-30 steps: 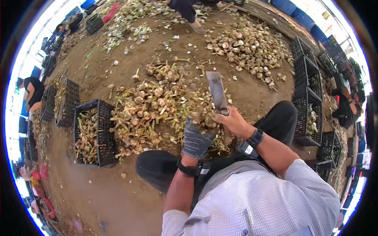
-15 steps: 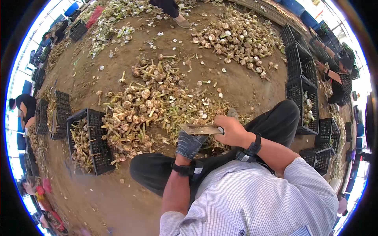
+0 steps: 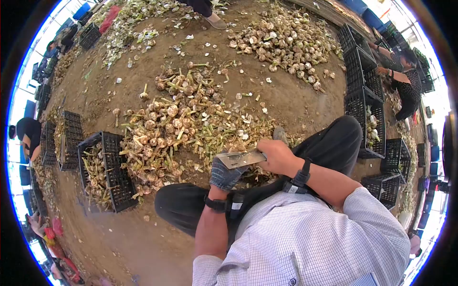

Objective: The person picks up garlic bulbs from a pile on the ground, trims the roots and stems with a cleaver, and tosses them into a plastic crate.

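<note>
My right hand (image 3: 276,157) is wrapped round the handle of a broad metal blade (image 3: 242,158), which points left across my lap. Under the blade, my left hand (image 3: 226,174) wears a dark grey-blue glove; its fingers are mostly covered by the blade, and what they hold cannot be made out. Just beyond both hands lie cut green stalks and peelings (image 3: 217,138). A heap of garlic bulbs with stems (image 3: 164,124) spreads to the upper left of my hands.
A black crate (image 3: 115,171) with garlic stands left. Another garlic pile (image 3: 286,43) lies at the upper right, beside stacked black crates (image 3: 355,71). A person's shoe (image 3: 216,22) is at the top. One person (image 3: 409,83) works at the right, another (image 3: 29,133) at the left.
The blade has tilted, its broad face now showing more over the gloved hand. The person at the right has raised their head and arms a little. The view has shifted slightly.
</note>
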{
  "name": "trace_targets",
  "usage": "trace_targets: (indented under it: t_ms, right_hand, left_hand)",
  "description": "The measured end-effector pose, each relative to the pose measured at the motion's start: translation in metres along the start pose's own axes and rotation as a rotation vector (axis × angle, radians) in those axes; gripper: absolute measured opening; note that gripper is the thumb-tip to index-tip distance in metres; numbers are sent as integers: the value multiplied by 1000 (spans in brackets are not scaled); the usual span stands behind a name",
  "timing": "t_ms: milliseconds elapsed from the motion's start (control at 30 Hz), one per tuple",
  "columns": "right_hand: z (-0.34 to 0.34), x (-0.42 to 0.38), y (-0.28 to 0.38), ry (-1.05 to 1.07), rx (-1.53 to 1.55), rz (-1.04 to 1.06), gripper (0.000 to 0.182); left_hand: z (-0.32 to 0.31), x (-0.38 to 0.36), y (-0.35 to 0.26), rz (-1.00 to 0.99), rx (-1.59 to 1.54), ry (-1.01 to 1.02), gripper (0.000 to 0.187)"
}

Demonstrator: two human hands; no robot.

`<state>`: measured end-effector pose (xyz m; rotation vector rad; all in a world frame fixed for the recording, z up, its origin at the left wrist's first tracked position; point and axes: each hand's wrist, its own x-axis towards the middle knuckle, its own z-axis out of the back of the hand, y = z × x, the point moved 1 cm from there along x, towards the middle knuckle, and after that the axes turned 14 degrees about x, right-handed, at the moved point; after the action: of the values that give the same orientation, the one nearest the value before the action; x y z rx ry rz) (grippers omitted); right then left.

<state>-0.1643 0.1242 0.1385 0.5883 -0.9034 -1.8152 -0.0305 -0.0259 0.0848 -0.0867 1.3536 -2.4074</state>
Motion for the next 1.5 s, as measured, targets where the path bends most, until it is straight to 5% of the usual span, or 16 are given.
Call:
trace_targets:
  t_ms: [200,233,267,333,433,467,567,733,800,867,1000,1067,1100,1133,1267,1500]
  right_hand:
    - [-8,3,-13,37,-34,-20,27]
    - [-14,2,-20,30,-33,-6,28]
    - [-14,1,-47,133,-116,-172,29]
    - [-13,-5,-104,325,-254,-518,33]
    - [-10,-4,-81,74,-173,-431,40]
    - [-12,-2,-84,12,-99,-391,42]
    - [-3,12,-35,-44,473,-430,46]
    - [-11,13,-6,-76,875,-495,27]
    - [-9,12,-17,-132,783,-419,35]
    - [8,17,11,-155,694,-477,37]
    - [0,21,15,-171,332,-68,36]
    - [-14,20,8,-129,214,96,36]
    - [-18,20,7,-111,156,179,36]
    - [-16,19,11,-98,180,191,33]
    - [-6,11,6,-83,230,0,23]
    - [5,11,1,-54,119,-24,19]
  left_hand:
    - [4,-5,1,29,-7,3,37]
    - [9,-9,-6,-138,132,-131,36]
    - [15,-15,-15,-311,270,-266,35]
    - [34,-22,-48,-338,93,-286,32]
    - [27,-14,-22,64,-347,-256,32]
    - [16,-13,-14,79,-560,-208,34]
    - [8,-2,-25,-20,-238,-197,38]
    - [-21,7,-6,-91,-147,37,54]
    - [-20,4,-3,-155,238,-185,58]
    - [-27,2,27,-67,113,-233,68]
    - [-44,8,68,36,-521,-64,48]
    - [-61,17,92,-13,-551,-25,39]
    - [-51,13,79,-97,-293,-55,33]
    - [-39,9,65,-173,-36,-107,27]
    - [-4,2,27,26,121,-54,37]
    - [10,-5,15,-298,267,-69,35]
